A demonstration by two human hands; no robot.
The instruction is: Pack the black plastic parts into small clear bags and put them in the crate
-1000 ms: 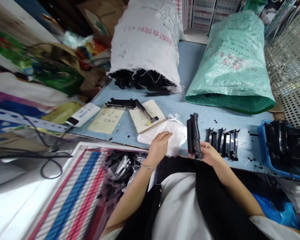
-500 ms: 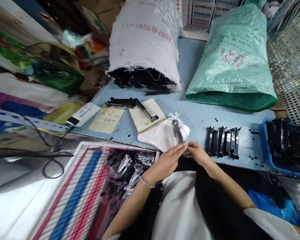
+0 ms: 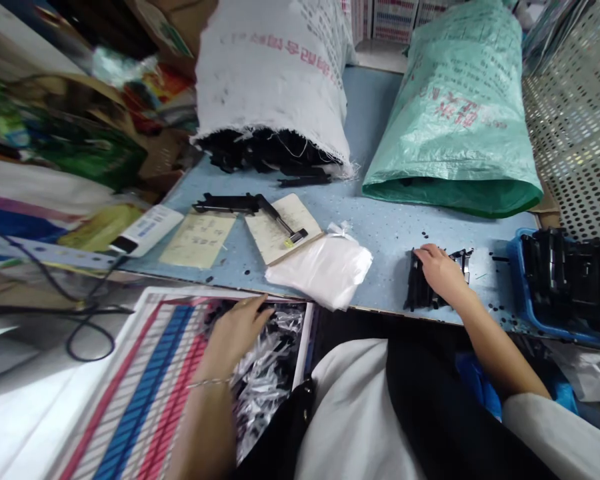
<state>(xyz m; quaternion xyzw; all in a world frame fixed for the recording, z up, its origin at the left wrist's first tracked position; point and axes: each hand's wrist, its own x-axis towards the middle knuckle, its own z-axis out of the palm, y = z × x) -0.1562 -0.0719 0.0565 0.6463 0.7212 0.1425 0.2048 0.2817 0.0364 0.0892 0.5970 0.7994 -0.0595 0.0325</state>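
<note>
1. Black plastic first: covers the row of black parts (image 3: pixel 415 297) with the right hand (image 3: pixel 443 273), palm down, at the near edge of the blue table (image 3: pixel 380 227).
2. Drapes the fingers over the tops of the parts, close together and slightly curled; cannot tell whether closed round any one piece.
3. Reaches with the left hand (image 3: pixel 235 330) down into the striped bag (image 3: pixel 145 380), sitting below the table edge beside the lap.
4. Holds those fingers stretched out and nearly together, flat above the clear packets (image 3: pixel 270 373) of dark pieces inside the bag; pinches nothing visible.
5. Has the two hands well apart, with a pile of white plastic bags (image 3: pixel 325 270) on the table between them.
6. Faces, farther back, a white woven sack (image 3: pixel 275 73) spilling black pieces at its mouth and a green woven sack (image 3: pixel 455 113) lying beside it.
7. Has a blue tray (image 3: pixel 519 280) loaded with more black parts just right of the right hand, and a notebook (image 3: pixel 275 233) with a pen lying on it left of the white bags.
</note>
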